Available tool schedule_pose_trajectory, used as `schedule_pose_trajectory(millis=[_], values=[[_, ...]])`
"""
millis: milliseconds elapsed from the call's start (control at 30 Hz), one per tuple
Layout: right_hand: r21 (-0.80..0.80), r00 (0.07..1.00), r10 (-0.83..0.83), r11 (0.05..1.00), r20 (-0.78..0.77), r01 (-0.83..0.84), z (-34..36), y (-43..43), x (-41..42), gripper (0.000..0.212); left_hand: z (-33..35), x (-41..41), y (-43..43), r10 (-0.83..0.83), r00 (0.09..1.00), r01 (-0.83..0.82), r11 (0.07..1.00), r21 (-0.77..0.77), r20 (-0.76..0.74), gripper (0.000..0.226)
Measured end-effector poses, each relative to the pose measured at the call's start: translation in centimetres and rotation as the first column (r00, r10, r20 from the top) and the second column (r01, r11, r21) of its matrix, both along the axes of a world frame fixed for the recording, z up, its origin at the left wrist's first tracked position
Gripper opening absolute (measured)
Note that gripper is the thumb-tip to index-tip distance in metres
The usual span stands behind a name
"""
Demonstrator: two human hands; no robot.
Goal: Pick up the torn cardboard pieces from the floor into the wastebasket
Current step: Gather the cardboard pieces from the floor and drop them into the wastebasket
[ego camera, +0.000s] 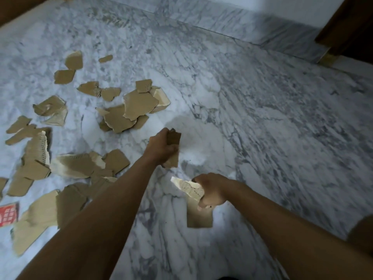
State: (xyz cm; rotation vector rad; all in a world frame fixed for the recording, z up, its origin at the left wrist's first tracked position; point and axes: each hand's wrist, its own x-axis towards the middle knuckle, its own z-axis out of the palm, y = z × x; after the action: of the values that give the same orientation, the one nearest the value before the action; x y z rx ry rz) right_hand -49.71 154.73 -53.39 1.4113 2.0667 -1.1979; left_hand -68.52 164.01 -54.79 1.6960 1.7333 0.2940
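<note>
A home interior — veined marble floor [222, 93], matching skirting [212, 19], wooden door frame [343, 23].

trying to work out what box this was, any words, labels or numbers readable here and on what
No text can be read.
Red scrap at the left edge: white grid-like print, too blurred to read.
Pale cardboard piece in the right hand: a row of small dark marks, too blurred to read.
Brown cardboard pieces in the left hand: no print shows.
</note>
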Motion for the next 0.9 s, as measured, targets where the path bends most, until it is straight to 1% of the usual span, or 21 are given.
schedule_pose_trajectory(millis=[33, 100, 133, 167, 267, 300, 367, 433, 500, 533, 567, 633, 667, 700, 767, 800, 867, 900], values=[[-0.016, 0.999, -0.022, 1.0, -0.031, 0.022, -0.1, 0.1, 0.0, 0.049, 0.2, -1.0, -0.5, 0.054, 0.998, -0.054, 0.999, -0.002, 0.039, 0.025], [-0.035, 0.99, -0.083, 0.996, -0.114, 0.079, 0.0, 0.2, -0.5, 0.029, 0.6, -3.8, -1.5, 0.148, 0.984, -0.145, 0.989, -0.036, 0.1, 0.024], [-0.052, 0.983, -0.115, 0.993, -0.145, 0.108, 0.1, 0.2, -0.8, 0.025, 0.9, -5.2, -1.9, 0.178, 0.977, -0.173, 0.983, -0.056, 0.118, 0.024], [-0.069, 0.975, -0.143, 0.989, -0.172, 0.132, 0.4, 0.3, -1.7, 0.024, 1.5, -7.2, -2.4, 0.2, 0.972, -0.193, 0.979, -0.066, 0.123, 0.027], [-0.127, 0.931, -0.267, 0.962, -0.247, 0.242, 0.8, 0.9, -5.0, 0.034, 3.4, -13.1, -3.3, 0.282, 0.951, -0.278, 0.959, -0.049, 0.123, 0.046], [-0.142, 0.914, -0.296, 0.953, -0.278, 0.266, 1.2, 1.2, -6.1, 0.034, 4.2, -14.8, -3.7, 0.307, 0.944, -0.305, 0.952, -0.036, 0.12, 0.049], [-0.166, 0.863, -0.357, 0.934, -0.358, 0.318, 2.1, 2.0, -8.8, 0.025, 5.6, -18.5, -5.0, 0.344, 0.933, -0.345, 0.938, -0.01, 0.106, 0.05], [-0.179, 0.784, -0.433, 0.901, -0.446, 0.396, 3.4, 2.5, -11.6, 0.018, 6.7, -21.7, -6.6, 0.391, 0.915, -0.392, 0.92, -0.008, 0.102, 0.052], [-0.19, 0.729, -0.482, 0.872, -0.486, 0.45, 4.2, 2.6, -14.4, 0.017, 7.1, -24.6, -8.5, 0.431, 0.896, -0.425, 0.902, -0.073, 0.104, 0.036], [-0.189, 0.732, -0.488, 0.869, -0.476, 0.457, 4.3, 2.7, -15.8, 0.022, 7.2, -25.8, -9.5, 0.434, 0.895, -0.422, 0.899, -0.116, 0.102, 0.028], [-0.174, 0.759, -0.473, 0.879, -0.447, 0.445, 4.0, 2.7, -17.0, 0.025, 7.1, -27.0, -10.5, 0.427, 0.9, -0.411, 0.899, -0.153, 0.091, 0.024], [-0.101, 0.864, -0.386, 0.922, -0.323, 0.374, 3.2, 2.7, -19.2, 0.029, 6.7, -29.0, -12.3, 0.418, 0.905, -0.395, 0.894, -0.21, 0.076, 0.021], [-0.051, 0.903, -0.352, 0.935, -0.244, 0.351, 2.5, 2.6, -20.3, 0.036, 6.4, -29.8, -13.1, 0.414, 0.908, -0.389, 0.892, -0.231, 0.071, 0.021], [0.018, 0.924, -0.342, 0.937, -0.172, 0.35, 2.0, 2.5, -21.1, 0.048, 5.9, -30.5, -13.7, 0.401, 0.914, -0.374, 0.892, -0.253, 0.063, 0.021], [0.173, 0.916, -0.4, 0.9, -0.042, 0.401, 0.9, 1.7, -22.6, 0.073, 4.8, -31.5, -14.7, 0.36, 0.932, -0.334, 0.898, -0.286, 0.042, 0.02], [0.245, 0.893, -0.449, 0.867, 0.003, 0.435, 0.6, 1.0, -23.4, 0.079, 4.3, -31.8, -15.1, 0.333, 0.943, -0.311, 0.909, -0.279, 0.033, 0.021], [0.343, 0.87, -0.487, 0.833, 0.082, 0.434, 0.1, -0.2, -24.4, 0.082, 3.1, -31.7, -15.5, 0.29, 0.957, -0.28, 0.931, -0.235, 0.009, 0.031], [0.357, 0.873, -0.473, 0.841, 0.12, 0.406, -0.1, -0.6, -24.9, 0.084, 2.6, -31.7, -15.8, 0.264, 0.964, -0.265, 0.946, -0.19, -0.027, 0.044]])
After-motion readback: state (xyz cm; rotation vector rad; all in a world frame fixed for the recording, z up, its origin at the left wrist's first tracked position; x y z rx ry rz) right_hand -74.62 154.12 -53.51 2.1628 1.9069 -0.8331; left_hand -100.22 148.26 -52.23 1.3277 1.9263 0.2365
